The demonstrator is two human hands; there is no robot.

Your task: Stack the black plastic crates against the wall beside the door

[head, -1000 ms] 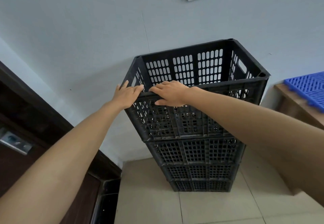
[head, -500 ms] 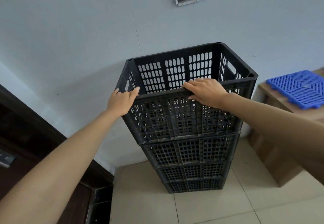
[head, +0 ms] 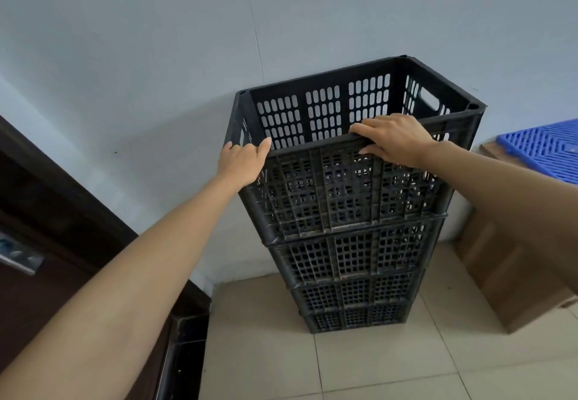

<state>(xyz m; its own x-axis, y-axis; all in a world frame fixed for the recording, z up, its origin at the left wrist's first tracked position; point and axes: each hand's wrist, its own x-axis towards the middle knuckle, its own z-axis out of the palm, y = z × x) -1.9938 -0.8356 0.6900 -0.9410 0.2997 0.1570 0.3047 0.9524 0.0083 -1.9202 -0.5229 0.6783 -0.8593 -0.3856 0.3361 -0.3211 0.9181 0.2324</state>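
Four black crates [head: 353,262] sit stacked just right of the door [head: 47,212], backed against the wall [head: 156,71]. The left hand [head: 242,161] cups the top crate [head: 344,193] at its near corner and the right hand [head: 394,140] pinches the front rim, probably squaring it up. Open side faces up, long side runs along the wall.

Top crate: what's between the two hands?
Head view: only the near rim of the top crate spans the gap between the left hand and the right hand. Nothing else there.
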